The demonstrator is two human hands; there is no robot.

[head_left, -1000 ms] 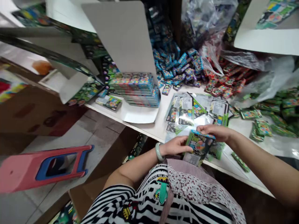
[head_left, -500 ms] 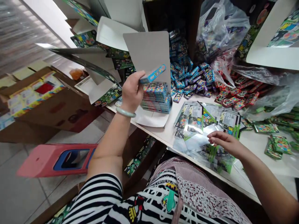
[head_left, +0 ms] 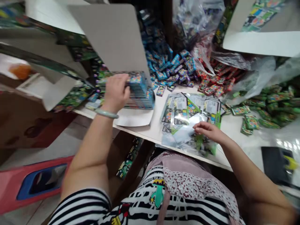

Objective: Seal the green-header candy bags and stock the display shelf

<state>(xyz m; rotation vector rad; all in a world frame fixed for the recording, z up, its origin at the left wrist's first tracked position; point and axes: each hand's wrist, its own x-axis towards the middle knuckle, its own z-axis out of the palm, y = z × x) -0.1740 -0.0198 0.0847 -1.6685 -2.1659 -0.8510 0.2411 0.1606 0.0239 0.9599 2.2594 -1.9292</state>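
My left hand (head_left: 116, 93) rests at the top of a stack of thin, colourful packs (head_left: 142, 97), its fingers bent over the near end of a blue-edged pack (head_left: 137, 78). The stack stands inside an opened white cardboard box (head_left: 112, 37) with its lid raised. Further right, my right hand (head_left: 207, 131) hovers low over a pile of clear plastic bags (head_left: 178, 137) with printed black and green cards (head_left: 181, 112). Its fingers are bent and drawn together at the tips; whether a bag edge lies between them cannot be seen.
Heaps of small blue and purple packs (head_left: 174, 67), red packs (head_left: 217, 82) and green packs (head_left: 272, 103) lie along the back of the table. Plastic bags (head_left: 255, 84) partly cover them. A red stool (head_left: 9, 184) stands lower left, below the table edge.
My left hand has lowered the blue pack from above onto the stack. The view has swung, shifting everything leftward. My right hand stays over the plastic bags.
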